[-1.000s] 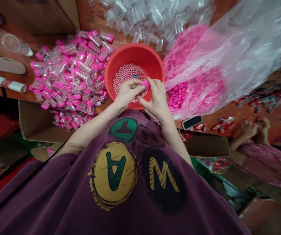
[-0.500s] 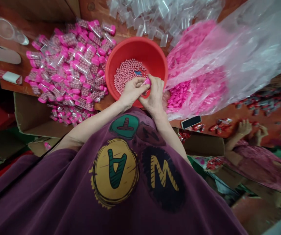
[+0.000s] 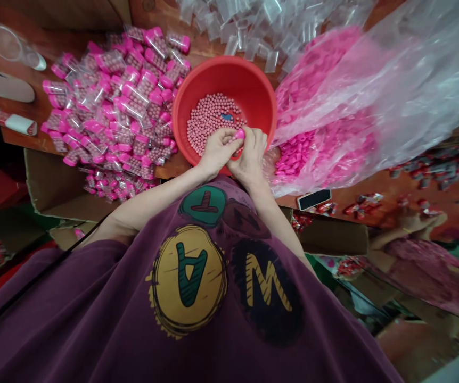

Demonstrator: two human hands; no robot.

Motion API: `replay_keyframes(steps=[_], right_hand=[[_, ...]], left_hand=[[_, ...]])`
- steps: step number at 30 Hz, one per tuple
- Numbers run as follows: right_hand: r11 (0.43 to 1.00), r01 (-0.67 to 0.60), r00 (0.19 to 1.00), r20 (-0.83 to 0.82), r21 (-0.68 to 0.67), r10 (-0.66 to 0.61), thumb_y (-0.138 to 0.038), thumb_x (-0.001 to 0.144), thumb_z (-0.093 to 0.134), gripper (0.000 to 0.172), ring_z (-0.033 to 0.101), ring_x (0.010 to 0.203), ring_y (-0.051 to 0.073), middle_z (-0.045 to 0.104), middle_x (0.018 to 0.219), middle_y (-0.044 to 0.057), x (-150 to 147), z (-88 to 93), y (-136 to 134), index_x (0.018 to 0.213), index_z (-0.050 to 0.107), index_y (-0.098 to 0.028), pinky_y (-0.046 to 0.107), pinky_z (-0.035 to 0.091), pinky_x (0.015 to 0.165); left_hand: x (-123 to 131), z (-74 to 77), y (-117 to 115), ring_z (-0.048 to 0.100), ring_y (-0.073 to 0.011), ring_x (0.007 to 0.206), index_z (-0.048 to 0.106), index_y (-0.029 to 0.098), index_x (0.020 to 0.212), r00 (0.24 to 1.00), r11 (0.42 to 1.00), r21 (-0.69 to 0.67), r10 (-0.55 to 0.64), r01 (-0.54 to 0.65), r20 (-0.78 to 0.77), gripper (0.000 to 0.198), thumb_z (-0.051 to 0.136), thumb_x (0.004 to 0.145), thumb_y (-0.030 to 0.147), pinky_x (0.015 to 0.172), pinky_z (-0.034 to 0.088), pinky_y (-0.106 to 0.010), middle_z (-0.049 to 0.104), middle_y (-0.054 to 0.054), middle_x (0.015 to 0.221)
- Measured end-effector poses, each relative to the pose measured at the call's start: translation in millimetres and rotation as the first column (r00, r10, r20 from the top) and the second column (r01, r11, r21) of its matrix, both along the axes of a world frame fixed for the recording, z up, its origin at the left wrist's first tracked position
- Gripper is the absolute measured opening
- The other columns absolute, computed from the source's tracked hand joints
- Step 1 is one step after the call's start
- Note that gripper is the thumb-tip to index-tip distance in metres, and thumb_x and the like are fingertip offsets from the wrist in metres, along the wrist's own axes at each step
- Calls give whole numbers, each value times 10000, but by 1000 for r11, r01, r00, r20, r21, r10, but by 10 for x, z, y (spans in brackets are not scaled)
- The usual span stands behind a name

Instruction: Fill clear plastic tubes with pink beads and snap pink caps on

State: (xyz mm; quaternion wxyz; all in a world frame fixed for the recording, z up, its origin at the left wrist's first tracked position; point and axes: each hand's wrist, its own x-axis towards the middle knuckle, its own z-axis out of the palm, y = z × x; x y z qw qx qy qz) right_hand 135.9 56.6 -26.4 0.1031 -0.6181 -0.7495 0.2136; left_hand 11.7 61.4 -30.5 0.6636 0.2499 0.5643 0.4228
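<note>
Over the near rim of a red bowl [image 3: 226, 65], my two hands meet around a small clear container with a pink cap [image 3: 239, 134]. My left hand [image 3: 216, 151] is closed on the container's body, where a few pink beads show between the fingers. Fingertips of my right hand [image 3: 250, 157] press at the cap; its other fingers are curled, and part of the grip is hidden. Loose pink beads [image 3: 205, 119] lie in the bowl with a small blue piece [image 3: 227, 117] among them.
Left of the bowl is a heap of pink-capped bead containers [image 3: 113, 101], above a cardboard box [image 3: 54, 186]. Clear empty containers [image 3: 249, 32] lie behind. To the right are pink caps [image 3: 293, 154] in a plastic bag [image 3: 413, 80], a phone [image 3: 314, 199] and a co-worker's hands [image 3: 417, 221].
My hands stay together on the capped container, with only a slight shift of the fingers. The view has shifted a little. On the right, the co-worker's hands have drawn closer together.
</note>
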Motion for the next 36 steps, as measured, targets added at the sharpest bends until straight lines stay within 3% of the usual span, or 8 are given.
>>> replay_keyframes(steps=[7, 12, 17, 23, 25, 29, 33, 36], right_hand=[[978, -56, 998, 4, -201, 57, -358, 909, 713, 631, 580, 1345, 460, 668, 1409, 250, -73, -143, -194, 1481, 601, -118, 718, 496, 1149], [871, -288, 942, -281, -399, 183, -451, 908, 806, 897, 583, 1482, 412, 621, 1597, 210, -1, -374, -211, 1690, 445, -201, 672, 521, 1230], [906, -195, 979, -135, -377, 154, -326, 1079, 522, 647, 545, 1546, 381, 548, 1692, 216, 76, -659, 70, 1708, 473, -187, 677, 470, 1306], [871, -294, 942, 33, -395, 333, -178, 1096, 355, 610, 501, 1556, 437, 418, 1835, 175, -88, -914, 472, 1679, 532, -205, 730, 444, 1259], [843, -333, 922, 40, -423, 385, -176, 1110, 296, 594, 527, 1524, 416, 492, 1773, 202, -133, -938, 529, 1635, 574, -171, 681, 456, 1255], [850, -305, 914, 119, -430, 389, -288, 1123, 397, 503, 658, 1303, 371, 607, 1590, 251, -130, -902, 568, 1520, 656, -119, 574, 555, 1141], [884, -212, 909, 248, -417, 335, -363, 1045, 665, 502, 718, 1168, 363, 600, 1568, 279, -14, -874, 705, 1476, 668, -105, 556, 620, 1033], [924, -126, 920, 306, -360, 244, -361, 1110, 573, 427, 725, 1198, 377, 618, 1521, 284, 72, -915, 925, 1417, 699, -91, 590, 612, 1053]], left_hand=[[-142, -21, -165, 551, -68, 586, 656, 189, 863, 991, 975, -203, -73, 94, 113, 222, 832, 988, 242, 609, 475, -235, 623, 59, 662], [-346, -24, -199, 566, -79, 694, 662, 198, 830, 993, 972, -235, -16, -12, -118, 258, 648, 1057, 76, 662, 490, -273, 656, 32, 719], [-1221, -134, 110, 603, -131, 919, 645, 242, 1152, 898, 975, -22, 194, -220, -396, 110, 710, 1089, 181, 915, 560, -345, 739, 21, 1045], [-2141, -338, 307, 548, -216, 1360, 592, 250, 1370, 588, 933, 261, 358, -246, -725, 387, 772, 1035, 180, 1302, 467, -490, 698, -2, 1461], [-2067, -355, 212, 546, -243, 1316, 641, 266, 1269, 555, 946, 286, 320, -150, -768, 274, 779, 1045, 342, 1274, 466, -541, 713, -8, 1373], [-1524, -423, -71, 533, -303, 1372, 690, 285, 1128, 648, 972, 231, 146, 48, -748, 279, 705, 1053, 553, 1261, 419, -557, 734, -56, 1274], [-1114, -536, -287, 549, -370, 1392, 725, 258, 1090, 643, 962, 218, 62, 167, -763, 219, 718, 997, 457, 1257, 425, -568, 713, -135, 1333], [-1086, -560, -371, 599, -351, 1287, 743, 251, 1087, 622, 955, 210, 34, 210, -782, 166, 648, 1001, 357, 1220, 465, -554, 735, -131, 1252]])
